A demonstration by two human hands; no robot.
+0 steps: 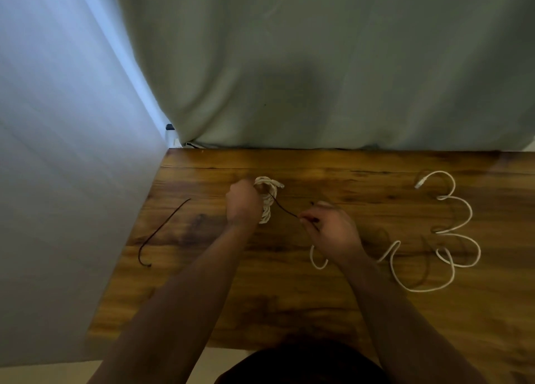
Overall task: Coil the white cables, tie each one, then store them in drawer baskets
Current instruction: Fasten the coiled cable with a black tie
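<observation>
My left hand [243,202] grips a coiled white cable [267,198] above the wooden table [318,296], near its far middle. A thin dark tie [282,207] runs from the coil to my right hand [330,230], which pinches its end. The tie crosses the coil. A second white cable [451,230] lies uncoiled in loose loops on the right side of the table, its plug [419,184] toward the far edge. One loop of it [317,260] shows just below my right wrist.
Another dark tie [162,230] lies loose on the table's left part, close to the left edge. A white wall [58,181] borders the table on the left and a grey-green curtain [318,65] hangs behind it.
</observation>
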